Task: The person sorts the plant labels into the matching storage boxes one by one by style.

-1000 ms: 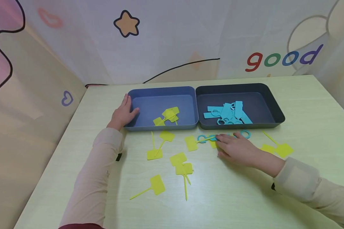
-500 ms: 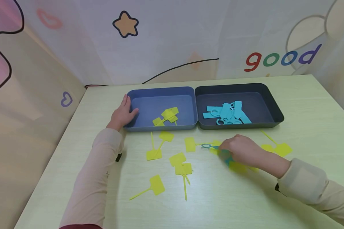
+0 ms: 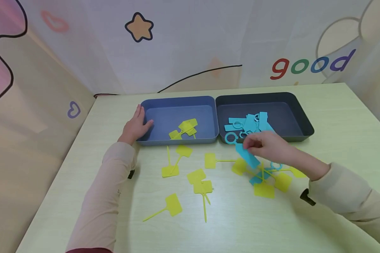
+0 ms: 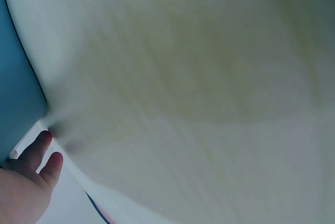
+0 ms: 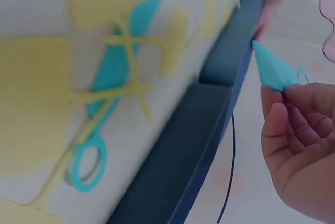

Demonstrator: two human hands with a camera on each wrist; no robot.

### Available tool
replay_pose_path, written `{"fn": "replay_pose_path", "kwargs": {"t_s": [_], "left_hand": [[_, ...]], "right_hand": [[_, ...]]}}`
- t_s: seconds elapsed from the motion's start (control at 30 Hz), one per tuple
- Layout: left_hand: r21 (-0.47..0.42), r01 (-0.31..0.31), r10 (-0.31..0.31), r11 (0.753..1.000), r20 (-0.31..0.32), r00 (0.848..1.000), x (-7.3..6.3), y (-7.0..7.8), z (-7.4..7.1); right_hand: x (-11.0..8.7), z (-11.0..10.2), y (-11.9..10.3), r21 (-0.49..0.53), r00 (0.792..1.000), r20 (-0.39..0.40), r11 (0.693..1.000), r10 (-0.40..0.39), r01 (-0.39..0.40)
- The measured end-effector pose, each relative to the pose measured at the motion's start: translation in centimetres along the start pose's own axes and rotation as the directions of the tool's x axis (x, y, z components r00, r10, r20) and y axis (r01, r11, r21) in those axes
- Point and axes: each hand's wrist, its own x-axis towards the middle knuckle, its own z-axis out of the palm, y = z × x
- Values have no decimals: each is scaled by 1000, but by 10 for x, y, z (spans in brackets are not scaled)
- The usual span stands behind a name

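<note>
My right hand (image 3: 273, 146) pinches a light-blue ring tag (image 3: 247, 156) between thumb and fingers, above the front wall of the dark tray (image 3: 292, 121). In the right wrist view, that tag (image 5: 275, 67) sticks out from the fingertips. Several similar blue tags (image 3: 250, 123) lie piled in the dark tray. Another blue tag (image 3: 255, 180) lies on the table under yellow plant labels (image 3: 264, 190). With fingers extended, my left hand (image 3: 134, 127) rests against the left end of the blue tray (image 3: 164, 112), which holds several yellow plant labels (image 3: 187, 125).
The two trays stand side by side at the back of the pale table (image 3: 114, 105). More yellow labels (image 3: 174, 203) with pointed stems are scattered in front of them, some overlapping. A printed curtain (image 3: 190, 45) hangs behind the table and along its sides.
My right hand drew blue tags and yellow labels nearer on the table, then lifted one blue tag toward the dark tray. The left hand has stayed in place.
</note>
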Motion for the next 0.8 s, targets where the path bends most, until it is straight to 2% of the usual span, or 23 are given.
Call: {"fn": "replay_pose_path", "kwargs": {"t_s": [0.13,0.27,0.37,0.5,0.6,0.7,0.8], "left_hand": [[2,-5,5,1000,1,1000,0,-1,0],[1,-8,8,1000,0,1000,0,-1,0],[0,-7,7,1000,0,1000,0,0,0],[0,-5,5,1000,1,1000,-1,0,-1],[5,-1,1,1000,3,1000,0,0,-1],[7,4,-4,1000,6,1000,0,1,-1],[10,6,-6,1000,8,1000,-1,1,-1]], "right_hand": [[9,-17,4,186,991,-39,975,131,-122],[18,-26,15,324,965,-117,928,234,-185],[26,-30,26,400,929,-160,882,333,-247],[35,-30,45,481,866,-179,810,466,-336],[39,-30,58,499,832,-187,780,522,-378],[42,-30,70,519,809,-167,748,563,-413],[45,-30,81,544,796,-132,715,590,-440]]}}
